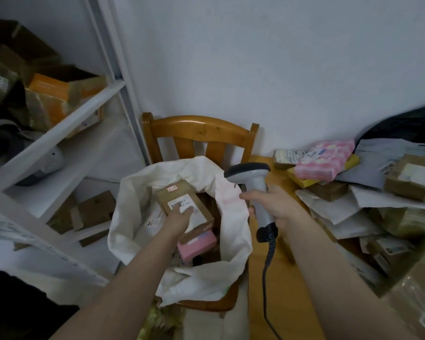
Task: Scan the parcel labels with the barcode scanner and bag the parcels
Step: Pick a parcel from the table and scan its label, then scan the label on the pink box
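Note:
A white sack stands open on a wooden chair. Inside it lies a brown cardboard parcel with a white label, above a pink parcel. My left hand reaches into the sack and rests with straight fingers on the brown parcel's label. My right hand grips the handle of a grey barcode scanner, held upright beside the sack, its coiled black cable hanging down.
A wooden table at right carries a heap of parcels, mailers and a pink packet. White metal shelving at left holds cardboard boxes. A white wall is behind.

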